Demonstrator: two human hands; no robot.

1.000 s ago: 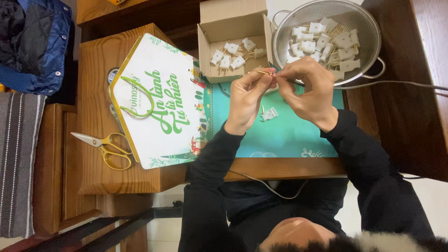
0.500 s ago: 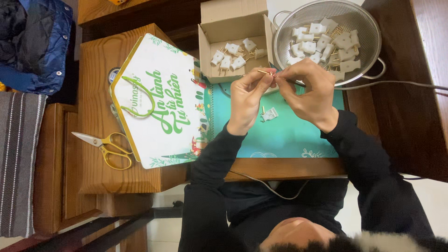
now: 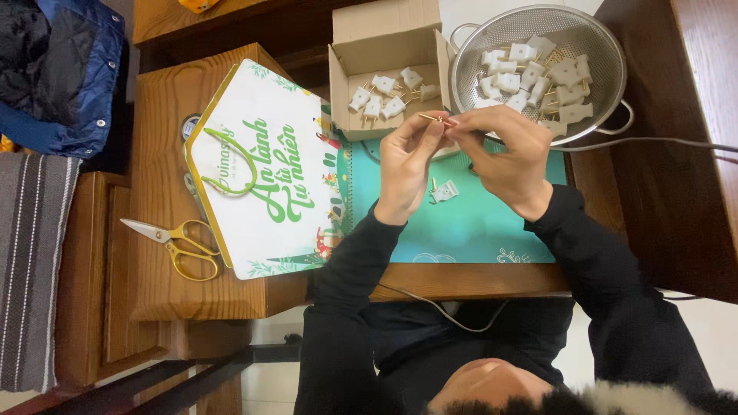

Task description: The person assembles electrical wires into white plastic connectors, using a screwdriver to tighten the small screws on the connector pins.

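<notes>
My left hand point(image 3: 406, 163) and my right hand point(image 3: 501, 150) meet fingertip to fingertip above a teal mat point(image 3: 477, 230). Between them they pinch a small brass pin point(image 3: 432, 117), which sticks out to the left of the fingers. On the mat just below the hands lies one white plug piece point(image 3: 444, 190) with brass prongs. Behind the hands stands an open cardboard box point(image 3: 350, 127) holding several white plug pieces. To its right, a metal colander point(image 3: 607, 58) holds several more.
A white paper bag with green lettering point(image 3: 261, 173) lies left of the mat. Yellow-handled scissors point(image 3: 175, 244) rest on the wooden table point(image 3: 165, 100) beside it. A grey cable point(image 3: 661, 142) runs off to the right. A blue jacket point(image 3: 61, 69) is at the far left.
Both hands stay in nearly the same place over the mat. Only the fingertips have shifted slightly around the pin.
</notes>
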